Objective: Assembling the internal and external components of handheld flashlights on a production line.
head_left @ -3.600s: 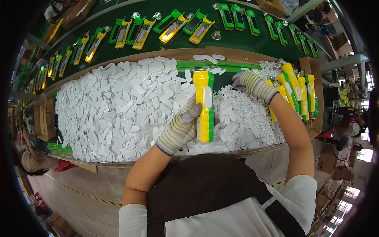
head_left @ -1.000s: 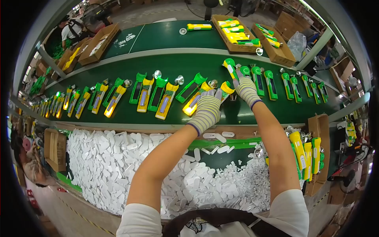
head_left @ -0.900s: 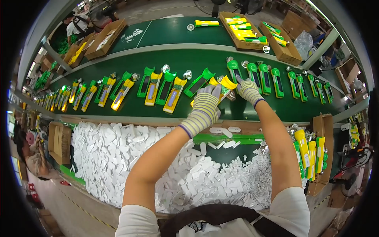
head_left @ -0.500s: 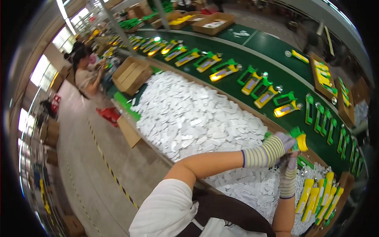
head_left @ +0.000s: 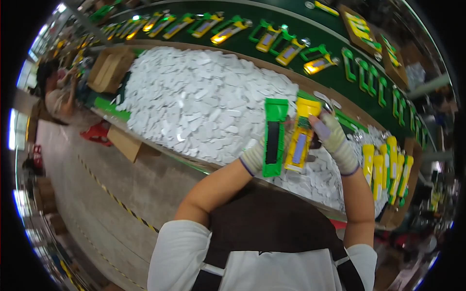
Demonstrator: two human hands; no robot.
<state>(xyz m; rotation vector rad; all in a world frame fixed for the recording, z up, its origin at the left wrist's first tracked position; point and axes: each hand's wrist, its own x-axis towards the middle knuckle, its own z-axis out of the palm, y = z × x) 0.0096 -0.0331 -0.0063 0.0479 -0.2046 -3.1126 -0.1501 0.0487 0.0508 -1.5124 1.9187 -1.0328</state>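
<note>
Green plastic covers most of my left hand (head_left: 251,158), which is closed from behind around the green half (head_left: 274,138) of an opened torch; those fingers are largely hidden. A long black strip (head_left: 273,148) runs down that half, and its flared end points away from me. Just beside it, my right hand (head_left: 335,140) grips the yellow half (head_left: 303,133) by its right edge, thumb near the flared end. Inside the yellow shell sit a pale purple battery (head_left: 299,147) and, higher up, a small green piece (head_left: 304,122). Both halves are above the heap of white plastic pieces (head_left: 194,102), toward its right part (things are blurred there, so I cannot tell whether a wire joins them).

To my right, yellow and green torches (head_left: 378,169) lie side by side near a cardboard wall (head_left: 411,172). Beyond the heap, a dark green table (head_left: 245,41) carries a row of opened torches (head_left: 291,52), a few of them glowing, and further right some green ones (head_left: 366,77). At the heap's left end sits a cardboard box (head_left: 110,72), with a co-worker (head_left: 60,97) past it.
</note>
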